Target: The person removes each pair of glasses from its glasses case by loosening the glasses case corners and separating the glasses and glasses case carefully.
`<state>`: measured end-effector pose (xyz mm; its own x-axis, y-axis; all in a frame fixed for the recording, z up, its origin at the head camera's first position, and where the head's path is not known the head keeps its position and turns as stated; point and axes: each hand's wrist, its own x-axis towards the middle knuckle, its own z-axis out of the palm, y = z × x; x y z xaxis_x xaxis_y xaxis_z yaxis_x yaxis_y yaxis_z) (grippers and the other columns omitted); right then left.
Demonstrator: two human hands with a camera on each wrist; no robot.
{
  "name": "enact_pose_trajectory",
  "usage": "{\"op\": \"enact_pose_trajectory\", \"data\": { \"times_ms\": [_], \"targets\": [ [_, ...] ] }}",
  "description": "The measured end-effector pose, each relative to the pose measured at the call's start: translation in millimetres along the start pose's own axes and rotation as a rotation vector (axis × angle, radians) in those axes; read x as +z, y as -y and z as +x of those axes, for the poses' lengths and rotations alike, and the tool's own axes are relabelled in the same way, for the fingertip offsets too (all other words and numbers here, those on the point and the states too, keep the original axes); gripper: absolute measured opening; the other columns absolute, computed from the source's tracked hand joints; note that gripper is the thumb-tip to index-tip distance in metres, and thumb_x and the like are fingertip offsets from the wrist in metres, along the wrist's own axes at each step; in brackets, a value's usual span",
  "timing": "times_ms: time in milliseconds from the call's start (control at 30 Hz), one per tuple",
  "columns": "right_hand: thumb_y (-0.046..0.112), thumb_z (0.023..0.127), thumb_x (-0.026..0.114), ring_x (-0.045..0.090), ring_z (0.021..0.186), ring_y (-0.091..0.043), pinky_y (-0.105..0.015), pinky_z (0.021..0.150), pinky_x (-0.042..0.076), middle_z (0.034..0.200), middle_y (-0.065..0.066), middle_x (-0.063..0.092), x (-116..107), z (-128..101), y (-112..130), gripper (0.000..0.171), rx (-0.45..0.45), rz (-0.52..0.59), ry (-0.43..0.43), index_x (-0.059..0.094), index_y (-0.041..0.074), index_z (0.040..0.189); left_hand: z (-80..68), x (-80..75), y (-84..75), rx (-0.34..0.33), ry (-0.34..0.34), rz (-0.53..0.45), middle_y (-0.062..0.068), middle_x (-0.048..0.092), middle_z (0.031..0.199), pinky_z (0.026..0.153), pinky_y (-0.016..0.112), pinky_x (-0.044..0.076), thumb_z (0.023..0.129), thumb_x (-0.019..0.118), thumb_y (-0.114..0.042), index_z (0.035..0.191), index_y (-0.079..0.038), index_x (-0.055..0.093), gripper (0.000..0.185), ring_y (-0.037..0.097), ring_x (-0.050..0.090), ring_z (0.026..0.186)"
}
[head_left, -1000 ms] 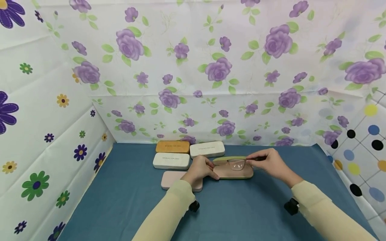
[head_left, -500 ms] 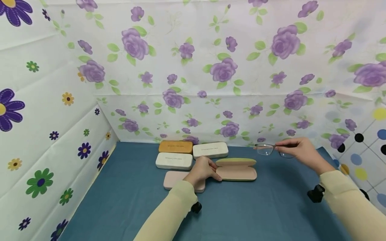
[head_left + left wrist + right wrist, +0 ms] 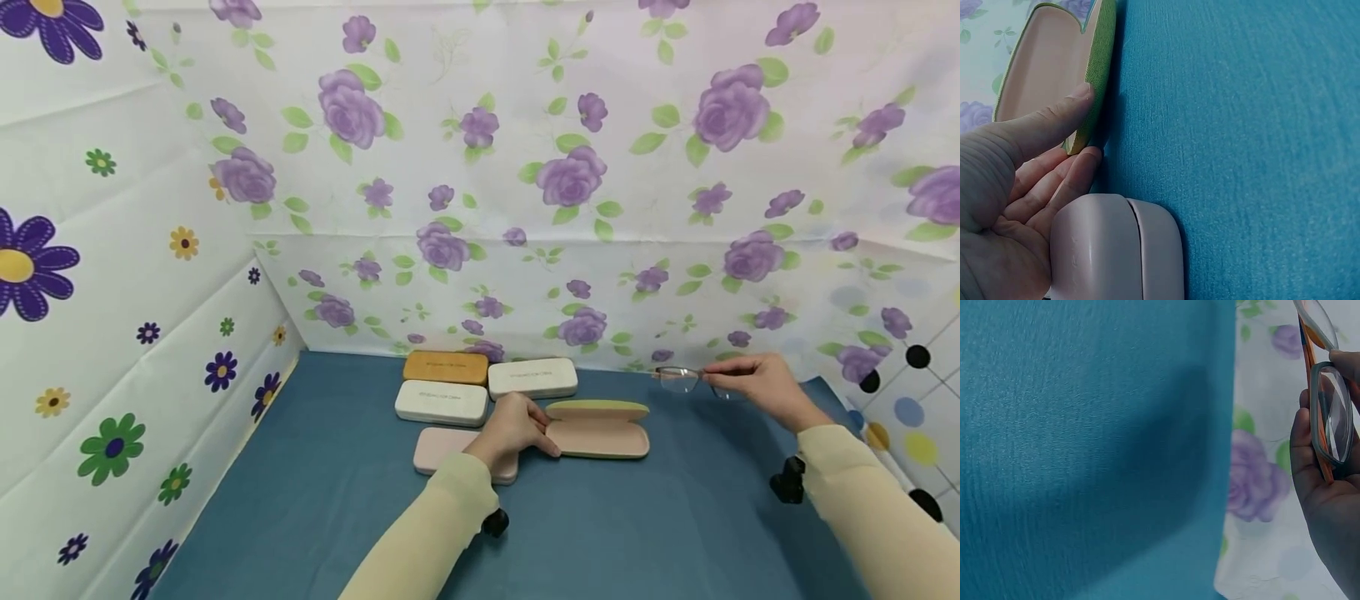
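Note:
An open green glasses case (image 3: 600, 429) (image 3: 1054, 69) with a pink lining lies on the blue table (image 3: 600, 533). My left hand (image 3: 517, 429) (image 3: 1029, 169) holds its left end, thumb on the rim and fingers against its side. My right hand (image 3: 757, 383) (image 3: 1329, 487) pinches a pair of clear-lensed glasses (image 3: 686, 379) (image 3: 1329, 406) and holds them in the air, to the right of the case near the back wall.
A closed pink case (image 3: 442, 450) (image 3: 1116, 250) lies under my left wrist. Behind it lie two white cases (image 3: 442, 402) (image 3: 532, 377) and an orange case (image 3: 446, 367). Flowered sheets wall the table at the back and both sides.
My right hand has lifted the glasses out of the open case and carried them right and back. My left hand has stayed on the case.

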<state>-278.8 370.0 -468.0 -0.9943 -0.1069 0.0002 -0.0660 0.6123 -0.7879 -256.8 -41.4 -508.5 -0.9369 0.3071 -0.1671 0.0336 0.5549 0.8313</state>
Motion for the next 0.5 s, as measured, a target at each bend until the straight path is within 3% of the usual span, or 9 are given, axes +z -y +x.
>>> {"op": "enact_pose_trajectory", "data": {
  "times_ms": [233,500],
  "targets": [
    [0.04,0.084,0.067,0.064,0.084,-0.014,-0.039,0.072,0.054,0.11,-0.006,0.06,9,8,-14,0.044,0.008,-0.022,0.022,0.069,0.006,0.113,-3.5,-3.4,1.3,0.002,0.014,-0.039,0.003,0.072,0.088,0.065,0.027,0.054,0.056,0.09,-0.016,0.094,-0.01,0.074,0.042,0.008,0.065,0.072],
    [0.048,0.082,0.067,0.061,0.082,-0.003,-0.038,0.074,0.054,0.118,-0.017,0.058,4,16,-43,0.048,0.052,-0.109,0.053,0.07,0.01,0.111,-3.4,-1.4,0.2,0.029,0.017,-0.036,0.004,0.072,0.089,0.064,0.026,0.054,0.056,0.09,-0.016,0.095,-0.008,0.074,0.044,0.006,0.064,0.073]
  ]
}}
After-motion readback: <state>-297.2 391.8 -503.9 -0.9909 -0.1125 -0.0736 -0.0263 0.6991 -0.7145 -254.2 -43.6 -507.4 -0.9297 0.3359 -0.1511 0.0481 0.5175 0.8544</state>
